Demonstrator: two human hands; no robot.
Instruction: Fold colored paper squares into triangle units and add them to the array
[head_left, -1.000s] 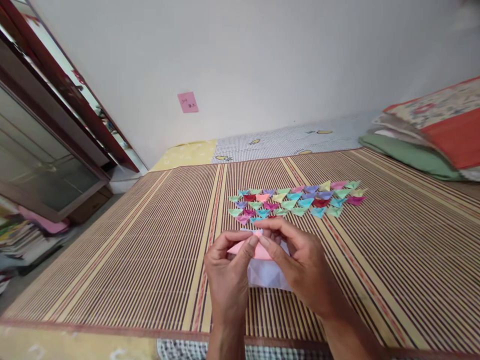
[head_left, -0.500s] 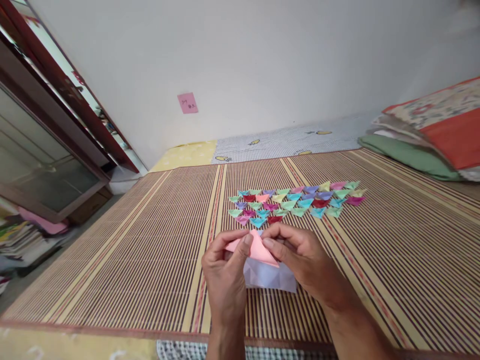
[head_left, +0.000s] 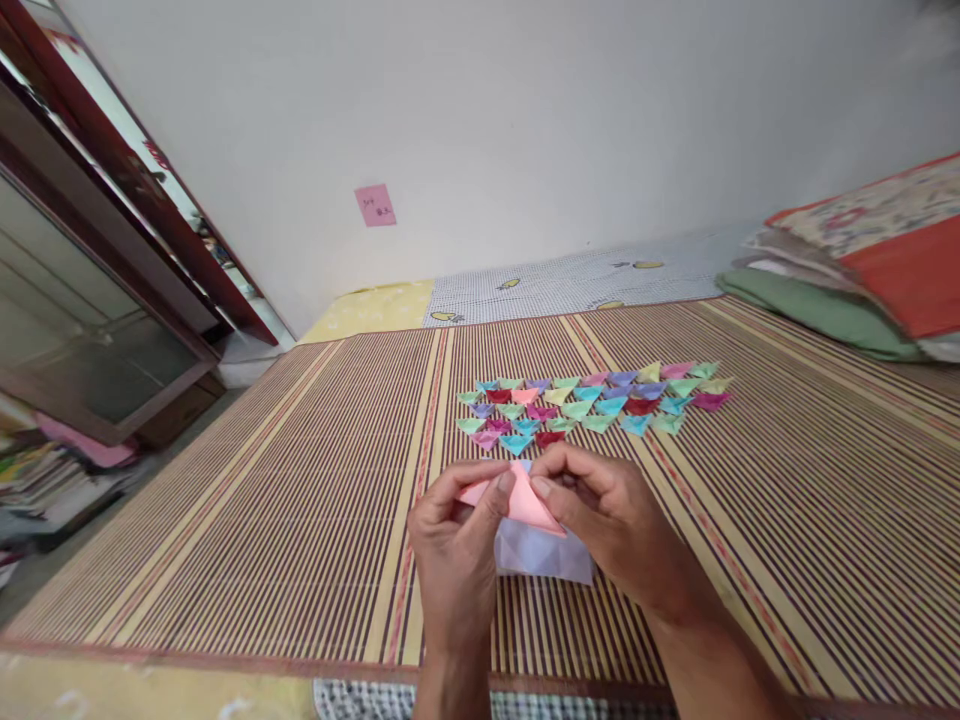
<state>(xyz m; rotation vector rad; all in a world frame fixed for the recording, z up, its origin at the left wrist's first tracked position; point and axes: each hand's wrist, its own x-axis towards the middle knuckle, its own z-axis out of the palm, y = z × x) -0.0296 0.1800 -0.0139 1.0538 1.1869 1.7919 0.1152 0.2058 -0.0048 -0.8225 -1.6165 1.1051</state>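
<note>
A pink sheet of origami paper (head_left: 529, 506), folded into a triangle-like shape, is held between both hands above the mat. My left hand (head_left: 456, 535) is closed on its left side, thumb pressed on the front face. My right hand (head_left: 600, 520) pinches its upper right edge between thumb and fingers. Beneath it lies a pale lavender paper (head_left: 547, 556) with creases, partly hidden by the pink one and my hands. Beyond the hands, several small folded paper pieces (head_left: 576, 411) in many colours stand in rows.
A striped bamboo mat (head_left: 300, 500) covers the bed. Folded bedding (head_left: 900, 270) is stacked at the right. A pink note (head_left: 375, 206) is stuck to the wall at the back. On the left are a door (head_left: 82, 300) and a pile of books (head_left: 49, 480).
Both hands and the pink paper have shifted slightly to the right. The grip on the paper stays the same, and the rows of folded pieces have not moved.
</note>
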